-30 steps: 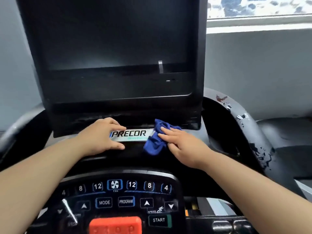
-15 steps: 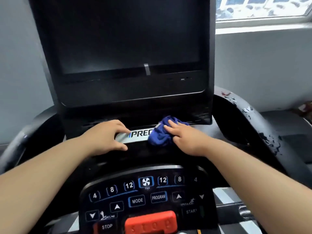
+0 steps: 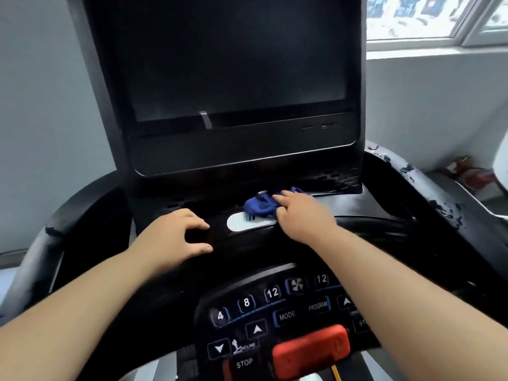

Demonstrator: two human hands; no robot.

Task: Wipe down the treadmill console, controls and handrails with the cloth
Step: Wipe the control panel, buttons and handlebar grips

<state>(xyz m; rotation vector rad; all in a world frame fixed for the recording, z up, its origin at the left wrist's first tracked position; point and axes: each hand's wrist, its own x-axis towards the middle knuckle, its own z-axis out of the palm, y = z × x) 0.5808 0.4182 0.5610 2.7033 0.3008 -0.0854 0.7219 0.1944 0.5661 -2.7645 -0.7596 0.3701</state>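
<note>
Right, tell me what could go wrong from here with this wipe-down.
The right hand presses a bunched cloth, so it may skip parts of the ledge. The right forearm hangs over the keypad and could bump a button. The flaking right handrail may snag the cloth or shed flakes.

A window (image 3: 439, 17) is far up on the right, bright with daylight. A plain grey wall (image 3: 41, 105) runs behind, left and right. Low on the far right lies a blurry red thing (image 3: 474, 171), just beside something white (image 3: 501, 158).
</note>
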